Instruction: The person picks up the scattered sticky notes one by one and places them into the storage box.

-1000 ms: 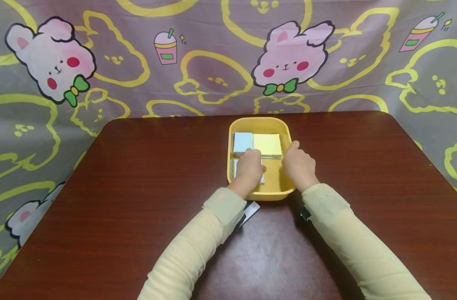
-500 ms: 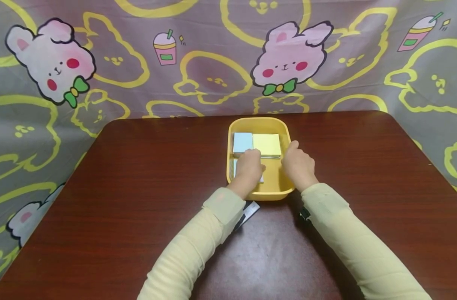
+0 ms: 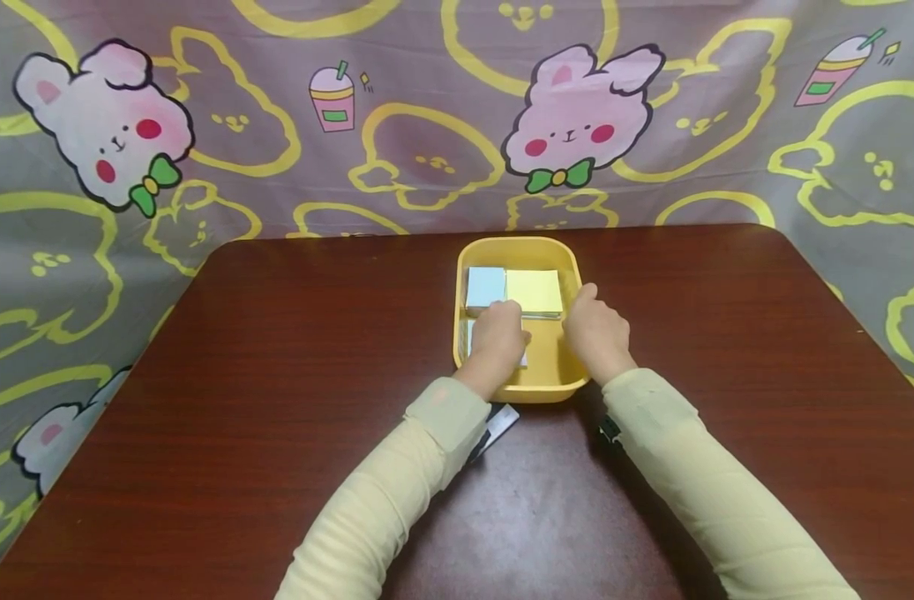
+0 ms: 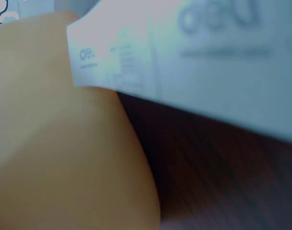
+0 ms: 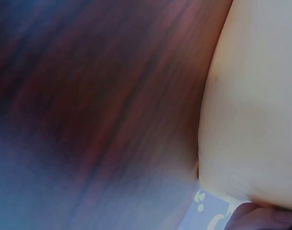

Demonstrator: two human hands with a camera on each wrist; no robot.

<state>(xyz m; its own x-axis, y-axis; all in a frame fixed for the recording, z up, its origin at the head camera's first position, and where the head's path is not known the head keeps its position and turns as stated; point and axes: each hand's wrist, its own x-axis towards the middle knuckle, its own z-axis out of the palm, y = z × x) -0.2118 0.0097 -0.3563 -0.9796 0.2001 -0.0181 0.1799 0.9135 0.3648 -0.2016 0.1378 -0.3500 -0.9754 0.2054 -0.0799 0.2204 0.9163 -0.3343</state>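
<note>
A yellow tray (image 3: 546,392) stands on the table with pads of sticky notes inside. A blue pad (image 3: 485,286) and a yellow pad (image 3: 533,290) fill its far half. My left hand (image 3: 497,337) reaches in over the near left part, fingers curled downward round a pale sticky note pad (image 3: 472,337); its fingertips are hidden. My right hand (image 3: 597,333) grips the tray's right rim, thumb uppermost. Close to the left wrist, a white strip (image 4: 222,57) with blurred printed letters crosses the left wrist view, and part of the hand (image 4: 78,134) fills the left side there.
The tray stands on a dark reddish-brown table (image 3: 314,350). A grey cloth (image 3: 427,75) with cartoon rabbits and yellow outlines hangs behind and at the sides. A small black device (image 3: 610,428) is strapped under the right wrist. Bare wood grain (image 5: 112,96) fills much of the right wrist view.
</note>
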